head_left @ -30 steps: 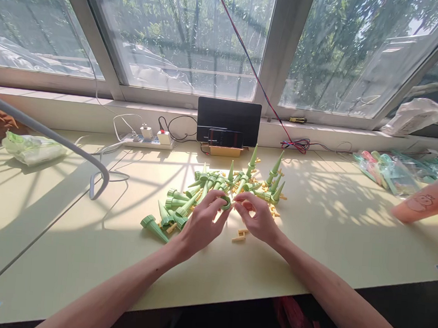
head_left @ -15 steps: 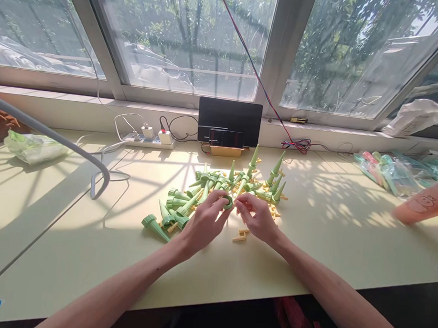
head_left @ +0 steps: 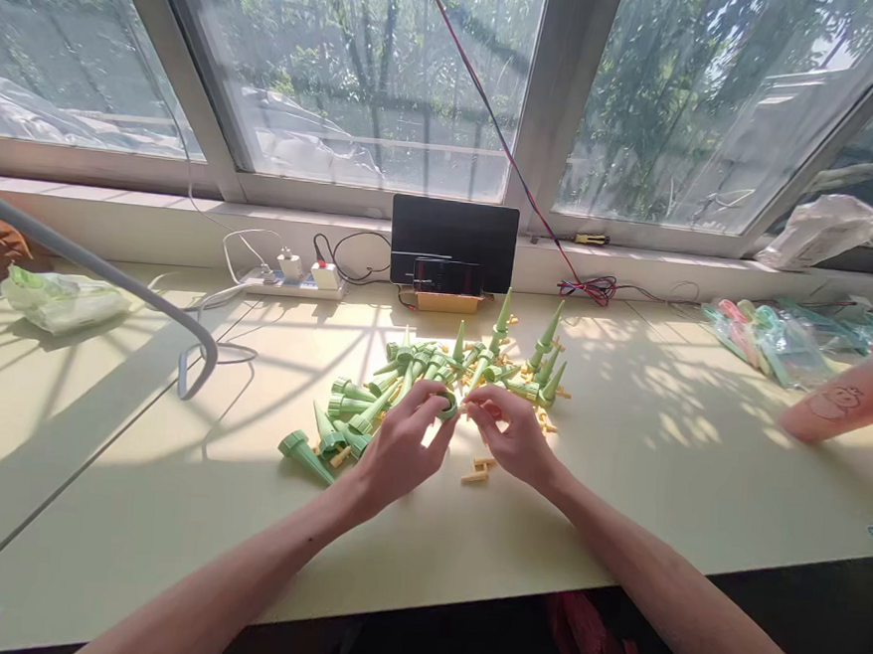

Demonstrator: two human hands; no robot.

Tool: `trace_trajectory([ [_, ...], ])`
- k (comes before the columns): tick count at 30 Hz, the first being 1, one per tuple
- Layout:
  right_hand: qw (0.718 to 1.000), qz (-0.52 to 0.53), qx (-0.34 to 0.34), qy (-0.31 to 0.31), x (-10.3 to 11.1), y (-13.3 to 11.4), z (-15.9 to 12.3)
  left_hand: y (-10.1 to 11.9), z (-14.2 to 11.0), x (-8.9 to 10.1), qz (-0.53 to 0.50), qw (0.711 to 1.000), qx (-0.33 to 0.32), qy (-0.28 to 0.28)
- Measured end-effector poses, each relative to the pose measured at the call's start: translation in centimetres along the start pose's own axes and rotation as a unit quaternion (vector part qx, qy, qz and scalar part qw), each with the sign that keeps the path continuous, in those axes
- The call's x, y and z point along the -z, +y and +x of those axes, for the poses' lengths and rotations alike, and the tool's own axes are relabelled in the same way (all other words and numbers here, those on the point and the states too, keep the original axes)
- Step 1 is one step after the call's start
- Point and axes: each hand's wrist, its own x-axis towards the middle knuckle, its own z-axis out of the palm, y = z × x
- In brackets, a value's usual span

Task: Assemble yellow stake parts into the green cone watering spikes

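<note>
My left hand is closed around a green plastic watering spike, whose round open end faces my other hand. Close beside that opening, my right hand has its thumb and fingers pinched together. Whatever lies in this pinch is too small and covered to name. Behind and left of the hands is a pile of green cone-shaped spikes, some lying, some standing on their caps. Yellow pegs stick out of several of them. Two or so loose yellow pegs lie on the table below my right hand.
A black tablet and a phone lean upright at the back. Left of them is a power strip with cables. A grey curved bar crosses the left side. A pink cup and bagged items are at the right.
The view has shifted slightly. Both hands keep nearly the same pose, with the right fingertips still close to the spike's open end.
</note>
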Motion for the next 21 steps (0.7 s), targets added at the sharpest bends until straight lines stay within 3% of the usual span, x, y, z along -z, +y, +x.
trace_trajectory([
  [21, 0.999, 0.000, -0.037, -0.040, -0.30, 0.41, -0.07, -0.01, -0.43, -0.28, -0.004, 1.000, 0.003, -0.020],
])
